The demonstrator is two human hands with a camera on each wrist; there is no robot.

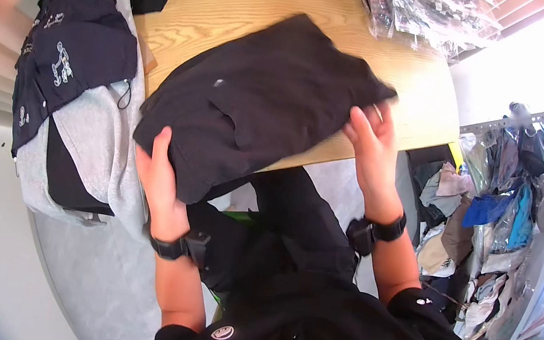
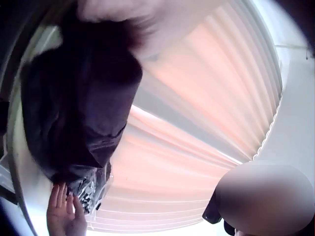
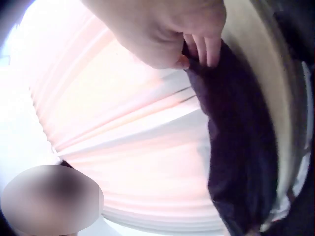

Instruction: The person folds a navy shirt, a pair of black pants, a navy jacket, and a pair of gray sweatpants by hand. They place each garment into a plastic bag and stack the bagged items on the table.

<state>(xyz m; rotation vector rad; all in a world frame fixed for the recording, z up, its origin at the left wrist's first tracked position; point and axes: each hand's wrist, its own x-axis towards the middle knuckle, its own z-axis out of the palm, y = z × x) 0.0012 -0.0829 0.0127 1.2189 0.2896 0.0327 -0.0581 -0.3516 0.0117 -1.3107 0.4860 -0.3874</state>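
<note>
A black garment [image 1: 262,97], folded, with a small pale mark and a pocket-like slit on its face, is held up over the near side of the table. My left hand [image 1: 160,181] grips its lower left corner, the thumb on top and the fingers hidden beneath the cloth. At the far right end, my right hand [image 1: 375,158] holds the edge. The right wrist view shows that hand [image 3: 172,29] pinching the dark cloth [image 3: 236,128] between thumb and fingers. In the left wrist view the garment [image 2: 78,103] hangs between both hands.
The wooden table [image 1: 217,22] lies under the garment. On the left are a dark printed garment [image 1: 80,54] and grey clothing [image 1: 98,124]. Clear plastic-wrapped packs [image 1: 425,13] stand at the back right. A rack of clothes [image 1: 495,198] is to the right.
</note>
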